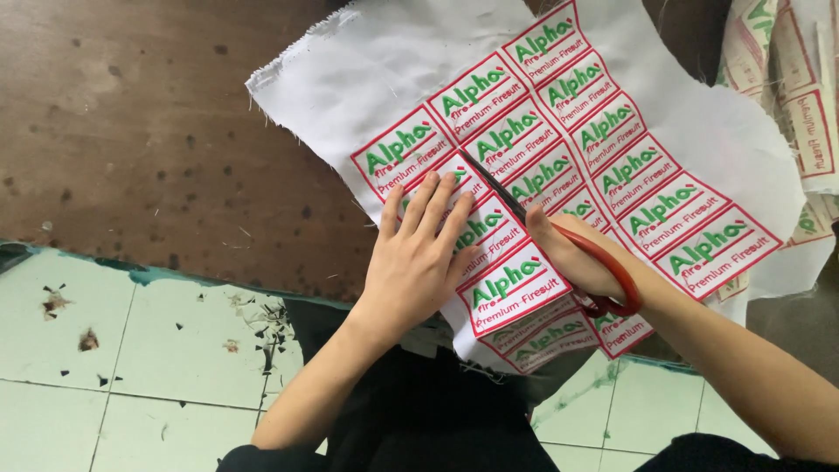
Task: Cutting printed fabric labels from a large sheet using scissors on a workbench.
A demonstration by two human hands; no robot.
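A worn brown tabletop (149,131) meets pale green floor tiles (131,367) littered with dark scraps (266,328); more label sheets (800,96) lie far right.

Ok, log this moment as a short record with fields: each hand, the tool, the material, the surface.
left hand: flat, fingers spread, pressing the fabric sheet down
right hand: gripping the red-handled scissors
scissors: blades lie between two columns of labels, tips pointing up-left
fabric sheet: white, frayed edge, rows of red-bordered embroidered labels with green lettering
surface: dark brown worn tabletop
floor: pale tiles with scattered scraps
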